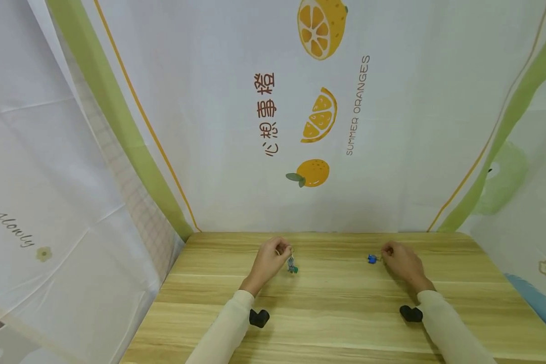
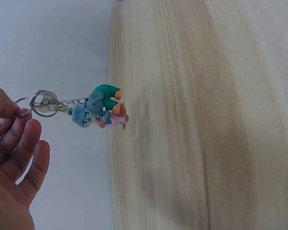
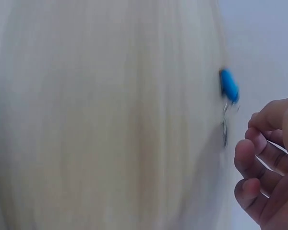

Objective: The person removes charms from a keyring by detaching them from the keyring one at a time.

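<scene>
My left hand (image 1: 273, 257) pinches a metal key ring (image 2: 45, 104) between thumb and fingertips, above the table. From it, several small figurine charms dangle on a chain, among them a grey elephant in green (image 2: 105, 98), a pale blue figure (image 2: 80, 115) and a pink one (image 2: 117, 120). A blue keychain (image 1: 372, 259) lies near the back of the table, just left of my right hand (image 1: 402, 260). In the right wrist view its metal ring (image 3: 225, 133) appears apart from the loosely bent fingers (image 3: 256, 140), and nothing shows between them; that view is blurred.
The wooden table (image 1: 318, 323) ends at the back against a white cloth (image 1: 227, 192) printed with oranges. More cloth hangs on the left (image 1: 73, 202) and right. A black wrist mount (image 1: 259, 318) sits at each cuff.
</scene>
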### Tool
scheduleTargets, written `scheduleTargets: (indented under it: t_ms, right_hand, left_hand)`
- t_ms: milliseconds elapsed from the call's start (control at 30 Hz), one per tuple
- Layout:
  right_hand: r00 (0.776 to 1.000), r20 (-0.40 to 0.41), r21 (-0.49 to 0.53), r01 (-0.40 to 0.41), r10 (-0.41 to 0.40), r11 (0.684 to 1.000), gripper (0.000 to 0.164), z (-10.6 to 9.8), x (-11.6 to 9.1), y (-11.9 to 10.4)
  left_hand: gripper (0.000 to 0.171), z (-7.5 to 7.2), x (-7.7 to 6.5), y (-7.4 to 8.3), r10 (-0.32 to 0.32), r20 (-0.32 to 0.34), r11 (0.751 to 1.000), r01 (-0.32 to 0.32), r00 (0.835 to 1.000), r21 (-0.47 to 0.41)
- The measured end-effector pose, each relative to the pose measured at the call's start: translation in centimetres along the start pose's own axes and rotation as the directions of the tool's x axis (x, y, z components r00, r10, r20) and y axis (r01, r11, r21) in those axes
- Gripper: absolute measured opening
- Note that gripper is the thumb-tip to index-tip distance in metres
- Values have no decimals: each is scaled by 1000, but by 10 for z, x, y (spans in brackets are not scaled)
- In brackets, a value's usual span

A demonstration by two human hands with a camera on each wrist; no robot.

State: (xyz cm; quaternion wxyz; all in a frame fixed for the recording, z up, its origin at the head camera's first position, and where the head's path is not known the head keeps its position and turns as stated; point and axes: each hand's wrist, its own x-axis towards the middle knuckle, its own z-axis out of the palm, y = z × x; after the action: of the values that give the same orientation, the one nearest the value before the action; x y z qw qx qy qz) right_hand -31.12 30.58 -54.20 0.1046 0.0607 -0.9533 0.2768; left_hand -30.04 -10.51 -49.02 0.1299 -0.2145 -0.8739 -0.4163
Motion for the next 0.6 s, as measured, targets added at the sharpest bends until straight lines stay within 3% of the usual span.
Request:
scheduleTargets:
  t_ms: [267,600]
  right_hand:
    - [987,-52,10,151,-150,989,13,12,6,-63]
    - [941,-29,69,338,-337,939,7,43,6,-151]
  left_hand:
    - [11,1,1,2,6,2,1000,-6,1000,-2]
    - [12,7,3,5,15,5,1000,-15,1000,1]
